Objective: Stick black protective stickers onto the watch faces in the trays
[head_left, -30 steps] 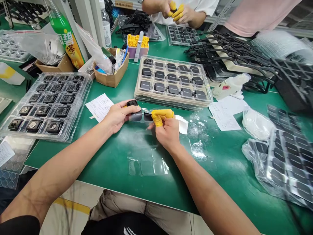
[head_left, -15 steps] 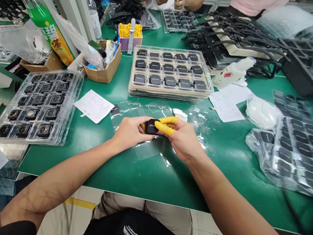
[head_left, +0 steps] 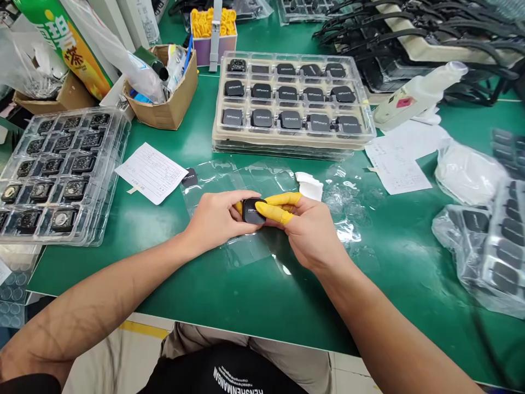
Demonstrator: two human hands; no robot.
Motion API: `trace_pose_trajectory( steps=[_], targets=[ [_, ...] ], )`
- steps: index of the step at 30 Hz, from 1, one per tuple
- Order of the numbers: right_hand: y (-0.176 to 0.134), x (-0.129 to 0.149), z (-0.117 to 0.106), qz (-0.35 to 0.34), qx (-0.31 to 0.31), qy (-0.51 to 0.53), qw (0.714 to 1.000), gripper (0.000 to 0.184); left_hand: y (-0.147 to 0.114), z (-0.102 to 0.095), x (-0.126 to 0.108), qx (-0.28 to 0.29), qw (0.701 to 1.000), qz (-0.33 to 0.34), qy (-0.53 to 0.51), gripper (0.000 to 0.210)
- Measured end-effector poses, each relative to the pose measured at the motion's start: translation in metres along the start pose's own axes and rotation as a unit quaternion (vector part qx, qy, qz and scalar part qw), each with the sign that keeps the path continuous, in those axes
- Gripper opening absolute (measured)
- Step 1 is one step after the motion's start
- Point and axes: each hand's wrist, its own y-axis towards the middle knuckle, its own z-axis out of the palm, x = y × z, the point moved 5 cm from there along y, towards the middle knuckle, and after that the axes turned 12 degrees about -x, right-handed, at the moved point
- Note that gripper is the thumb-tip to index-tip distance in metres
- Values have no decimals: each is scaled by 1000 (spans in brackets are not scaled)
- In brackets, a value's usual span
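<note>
A black, rounded-square smartwatch body (head_left: 250,211) with white lettering on its face is held between both hands over the table. My left hand (head_left: 215,219) grips its left side, thumb below and fingers around the top edge; a bit of yellow finger cot shows behind it. My right hand (head_left: 314,232) wears yellow finger cots and presses its fingertips on the right part of the face. Beneath the hands lie clear plastic film sheets (head_left: 246,254). A small black square film (head_left: 189,178) lies at their upper left, and a folded white cloth (head_left: 309,187) sits just beyond my right hand.
Behind the hands stands a stacked tray (head_left: 293,141) of black watch bodies. Another clear tray (head_left: 92,189) of watches is at left, near a paper slip (head_left: 151,172) and cardboard box (head_left: 176,106). A white bottle (head_left: 418,93) and bagged black films (head_left: 471,246) are at right.
The camera view has shifted a little, so the trays appear higher. The face of the smartwatch body is turned slightly more toward me; both hands keep their hold.
</note>
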Motion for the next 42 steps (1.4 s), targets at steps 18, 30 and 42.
trace_pose_trajectory(
  steps=[18, 30, 42],
  targets=[
    [-1, 3, -1, -27, -14, -11, 999, 51, 2, -1, -3, 5, 1000, 20, 13, 50],
    [-2, 3, 0, -40, -9, -30, 999, 53, 0, -2, -4, -1, 999, 30, 30, 51],
    [-5, 4, 2, -67, 10, -58, 996, 53, -1, -2, -3, -15, 999, 30, 32, 50]
  ],
)
